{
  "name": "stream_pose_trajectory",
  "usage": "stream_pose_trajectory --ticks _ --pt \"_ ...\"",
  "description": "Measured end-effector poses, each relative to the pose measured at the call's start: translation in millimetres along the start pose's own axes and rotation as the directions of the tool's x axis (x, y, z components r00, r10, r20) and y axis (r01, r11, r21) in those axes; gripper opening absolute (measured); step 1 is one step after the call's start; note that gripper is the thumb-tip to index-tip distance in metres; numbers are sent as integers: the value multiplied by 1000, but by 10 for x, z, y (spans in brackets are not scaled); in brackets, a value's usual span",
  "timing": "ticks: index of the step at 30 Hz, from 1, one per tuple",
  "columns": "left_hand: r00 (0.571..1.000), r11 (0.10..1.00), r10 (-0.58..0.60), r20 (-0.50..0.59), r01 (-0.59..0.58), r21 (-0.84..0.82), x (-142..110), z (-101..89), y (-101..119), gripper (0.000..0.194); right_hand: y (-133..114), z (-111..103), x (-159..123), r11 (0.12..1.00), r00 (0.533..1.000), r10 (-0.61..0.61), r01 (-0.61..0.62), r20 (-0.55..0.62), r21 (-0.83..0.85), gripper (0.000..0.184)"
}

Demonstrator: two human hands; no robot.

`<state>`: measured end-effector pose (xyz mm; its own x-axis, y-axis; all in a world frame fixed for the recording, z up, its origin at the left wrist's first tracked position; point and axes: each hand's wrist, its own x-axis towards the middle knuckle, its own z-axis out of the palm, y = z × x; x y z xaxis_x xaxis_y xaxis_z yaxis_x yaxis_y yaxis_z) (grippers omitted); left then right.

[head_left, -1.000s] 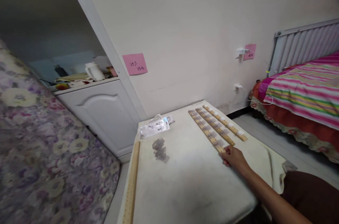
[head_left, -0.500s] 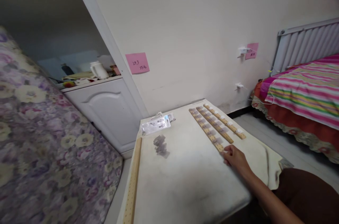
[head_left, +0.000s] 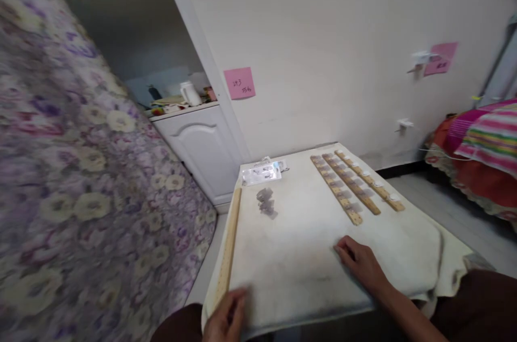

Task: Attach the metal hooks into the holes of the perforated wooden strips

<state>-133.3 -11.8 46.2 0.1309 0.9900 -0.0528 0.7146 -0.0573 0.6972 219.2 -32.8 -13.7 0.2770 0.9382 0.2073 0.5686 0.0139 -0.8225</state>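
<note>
My right hand rests over the table just in front of the strips, fingers curled together, with no object visible in them. At the lower left, my left hand is at the near end of a long wooden strip with holes. Motion smears its fingers, and whether it grips the strip cannot be told. Three shorter wooden strips lie side by side at the right: a left one and a middle one bearing small translucent pieces, and a right one with white round pieces.
A small pile of greyish translucent pieces lies on the cloth-covered table. Clear plastic packaging sits at the back left edge. A floral curtain hangs at the left, and a bed stands at the right.
My right hand has drawn back from the near end of the left short strip. My left hand has come into view beside the long strip. The view has turned left.
</note>
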Motion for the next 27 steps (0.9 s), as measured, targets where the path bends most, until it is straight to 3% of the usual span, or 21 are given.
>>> stream_pose_trajectory --ticks 1,3,5,10,14,18,20,21,23,25,27 --pt "991 993 41 -126 -27 111 67 -74 -44 35 -6 21 -19 1000 1000 -12 12 18 -15 26" --pt "957 924 55 -284 59 379 183 -153 -126 37 3 47 -44 999 999 -14 16 33 -38 25" --pt "953 832 21 -304 151 533 264 -138 -186 37 28 57 -55 999 999 -8 10 35 -51 24" --pt "952 812 -28 -306 200 549 364 6 -225 31 70 77 -58 999 1000 -10 11 24 -40 21" --pt "960 846 -71 -271 202 494 453 -112 -214 26 56 76 -47 999 1000 3 -1 30 -46 21" --pt "965 886 -106 -239 201 419 434 -286 -186 23 -17 47 -65 999 999 11 -13 30 40 24" --pt "969 919 -125 -215 195 344 340 -244 -154 26 -92 72 -108 989 998 26 -34 59 146 26" --pt "969 939 -136 -207 193 286 278 -172 -129 29 -140 107 -138 975 995 37 -56 92 214 28" --pt "954 981 -194 -228 184 -65 142 69 -54 34 -257 227 -211 921 980 47 -117 194 370 32" --pt "921 943 -209 -329 100 -318 15 394 65 42 -397 397 -287 839 954 6 -168 300 518 36" --pt "916 895 -169 -363 -12 -446 -96 728 219 48 -555 579 -349 779 934 -87 -153 346 608 43"
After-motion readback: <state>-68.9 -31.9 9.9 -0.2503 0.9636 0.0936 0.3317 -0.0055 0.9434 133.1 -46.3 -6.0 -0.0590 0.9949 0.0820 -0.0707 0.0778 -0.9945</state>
